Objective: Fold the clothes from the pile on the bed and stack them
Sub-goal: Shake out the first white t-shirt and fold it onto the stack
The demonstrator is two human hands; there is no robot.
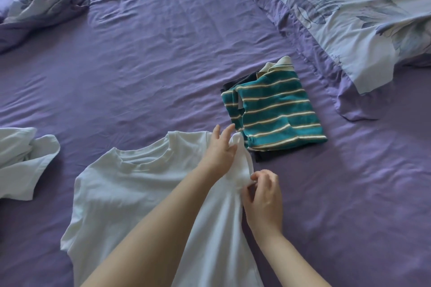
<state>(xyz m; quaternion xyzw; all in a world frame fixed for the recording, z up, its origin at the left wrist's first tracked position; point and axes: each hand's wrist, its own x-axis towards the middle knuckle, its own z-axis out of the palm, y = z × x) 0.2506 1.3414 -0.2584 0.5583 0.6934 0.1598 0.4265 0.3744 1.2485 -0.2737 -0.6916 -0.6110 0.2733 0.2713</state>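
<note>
A white T-shirt (130, 193) lies spread on the purple bed sheet (163, 65), collar away from me. Its right sleeve is bunched up at the shoulder. My left hand (219, 149) grips that sleeve's far end between thumb and fingers. My right hand (263, 196) pinches the sleeve's near edge at the armpit. A folded teal shirt with cream stripes (277, 109) tops a small stack just beyond the hands, with dark clothing under it. Another white garment (21, 163) lies crumpled at the left edge.
A floral light-blue pillow (349, 14) fills the far right. A bunched blue and purple quilt (44, 0) sits at the far left. Wrinkled sheet stretches between them and to the right of my hands.
</note>
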